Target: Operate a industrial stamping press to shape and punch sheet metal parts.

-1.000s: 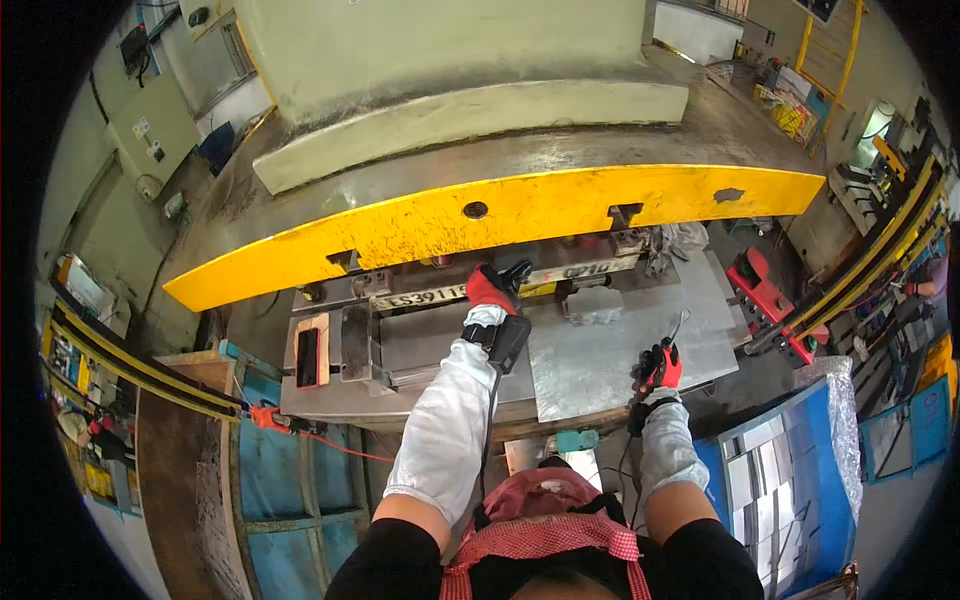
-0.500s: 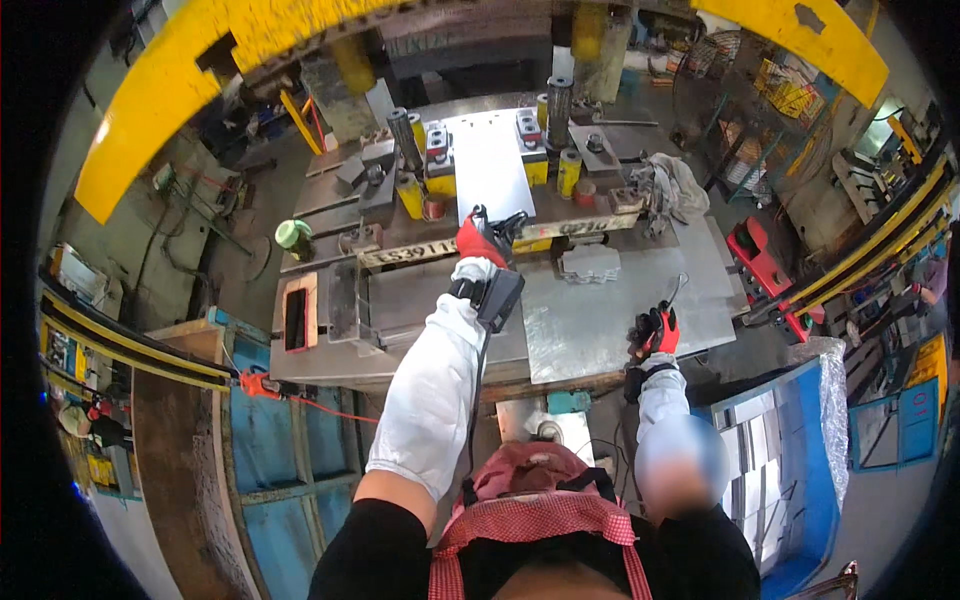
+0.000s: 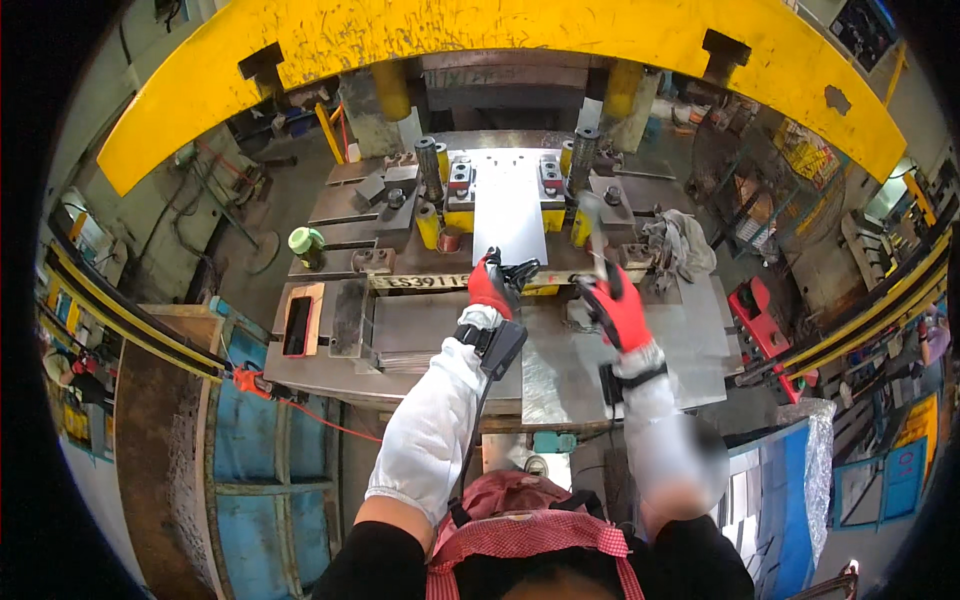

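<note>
Head view: dark posts (image 3: 430,168) flank the pale sheet (image 3: 508,215), a yellow beam (image 3: 500,30) arching above. Left hand (image 3: 493,284) is at the sheet's near edge, grip impossible to tell; right hand (image 3: 622,312) clutches a blurred tool (image 3: 597,240). Green jar (image 3: 306,246) stands left; blue bin (image 3: 790,480), right, contains shiny pieces (image 3: 740,497).

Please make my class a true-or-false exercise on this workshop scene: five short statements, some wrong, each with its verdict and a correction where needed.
1. The left hand is at the near end of the bright sheet. True.
2. The slim tool is in the left hand. False: the right hand holds it, and it looks blurred.
3. The grey rag lies to the right of the bright sheet. True.
4. The broad overhead beam is blue. False: it is yellow.
5. The dark phone-like object lies to the right of both hands. False: it lies to their left.
</note>
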`<state>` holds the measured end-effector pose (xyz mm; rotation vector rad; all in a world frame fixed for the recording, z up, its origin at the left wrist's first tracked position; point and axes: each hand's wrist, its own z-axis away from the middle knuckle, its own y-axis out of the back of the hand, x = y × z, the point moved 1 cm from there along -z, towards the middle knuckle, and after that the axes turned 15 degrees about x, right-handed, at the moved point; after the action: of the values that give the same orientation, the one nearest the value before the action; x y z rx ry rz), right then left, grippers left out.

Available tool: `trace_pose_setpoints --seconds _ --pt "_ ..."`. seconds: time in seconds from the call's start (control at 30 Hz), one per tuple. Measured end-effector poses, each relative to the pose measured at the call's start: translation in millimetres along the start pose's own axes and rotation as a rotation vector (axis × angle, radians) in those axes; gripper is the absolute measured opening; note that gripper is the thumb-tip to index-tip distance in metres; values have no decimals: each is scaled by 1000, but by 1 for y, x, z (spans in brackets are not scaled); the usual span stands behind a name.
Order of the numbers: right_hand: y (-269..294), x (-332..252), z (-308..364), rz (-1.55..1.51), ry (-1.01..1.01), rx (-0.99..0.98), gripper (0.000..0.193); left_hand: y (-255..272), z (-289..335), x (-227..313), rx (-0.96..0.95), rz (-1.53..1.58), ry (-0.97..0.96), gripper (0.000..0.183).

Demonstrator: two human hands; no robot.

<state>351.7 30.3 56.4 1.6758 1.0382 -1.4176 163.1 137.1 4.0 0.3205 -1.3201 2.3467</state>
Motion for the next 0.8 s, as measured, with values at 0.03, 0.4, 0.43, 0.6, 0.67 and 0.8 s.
trace_pose_setpoints --seconds 0.03,0.4,0.43,0.6,0.67,0.8 --pt "-22 -3 -29 -114 -46 -123 34 -7 1 -4 33 -23 24 41" --pt "-41 -6 -66 -329 24 -261 27 7 -4 -2 -226 -70 -33 40" --pt "-13 -3 -41 -314 142 -213 32 3 5 -5 -194 -99 -93 39" --pt "106 32 70 -267 -423 -146 45 14 -1 -11 -251 -61 -35 34" --pt "118 56 87 -300 -583 -83 46 17 -2 -15 -243 -83 -107 32" --pt "120 112 81 -245 -552 -51 43 2 -5 -20 -262 -75 -114 42"
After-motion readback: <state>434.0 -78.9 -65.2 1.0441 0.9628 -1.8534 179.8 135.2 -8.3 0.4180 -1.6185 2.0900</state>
